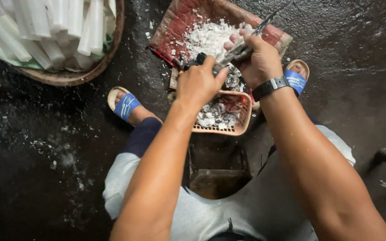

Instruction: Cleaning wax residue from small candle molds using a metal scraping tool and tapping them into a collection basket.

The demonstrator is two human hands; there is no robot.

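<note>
Both hands busy — left hand (198, 82) pinches small dark glassy piece (200, 58), likely brittle, slippery; right hand (258, 60) clenched around thin metal blade (264, 24) over orange plastic basket (245, 117) — grip edges.

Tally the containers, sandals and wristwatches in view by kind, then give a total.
Round woven basket holding white sticks: 1
Orange plastic slotted basket with white scraps: 1
Red flat woven tray with white chips: 1
Tan sandals with blue straps: 2
Black wristwatch on the right arm: 1
Total: 6
</note>
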